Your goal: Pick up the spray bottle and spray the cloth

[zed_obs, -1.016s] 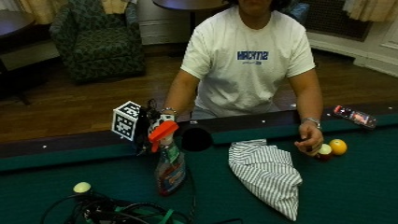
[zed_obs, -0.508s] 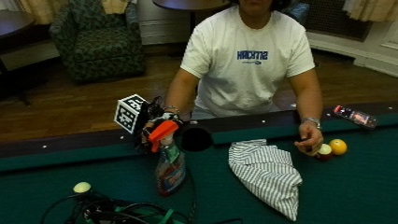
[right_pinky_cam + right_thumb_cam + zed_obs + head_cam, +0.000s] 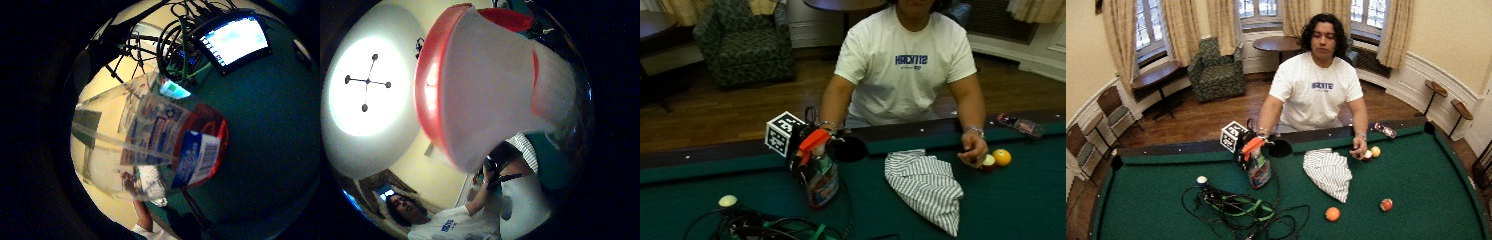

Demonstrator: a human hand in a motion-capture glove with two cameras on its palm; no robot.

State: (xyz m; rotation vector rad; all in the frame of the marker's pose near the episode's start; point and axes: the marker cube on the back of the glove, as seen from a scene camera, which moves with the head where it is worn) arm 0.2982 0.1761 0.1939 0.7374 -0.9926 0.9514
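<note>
Outside view: pickup step under way. Gloved right hand (image 3: 806, 145) at orange trigger head of spray bottle (image 3: 820, 175), fingers apparently wrapped round neck; exact curl hard to read behind rig. Bottle upright w/ slight tilt, long axis near vertical, base low over or just on green felt of table (image 3: 1013, 210) — can't tell which. Nozzle looks aimed away from striped cloth (image 3: 926, 185), toward far side of hand. Cloth lies crumpled near bottle, on side toward person's bare hand (image 3: 973, 152), not touching bottle. Bare hand rests by yellow ball (image 3: 1002, 157) beyond cloth.

Wide outside view: same layout; bottle (image 3: 1258, 167) between cable tangle (image 3: 1242, 210) and cloth (image 3: 1329, 172). Orange ball (image 3: 1332, 213) and red ball (image 3: 1386, 204) well apart from bottle, past cloth.

Little-finger palm view: clear bottle body (image 3: 150, 140) w/ label fills frame, close to palm; felt behind.

Thumb palm view: orange-and-white spray head (image 3: 485, 85) close up, ceiling behind.

Judgement: lift barely begun. Next needs: raise clear, swing nozzle round toward cloth, bring near, index finger onto trigger. Risk: spraying felt if nozzle not turned first.
</note>
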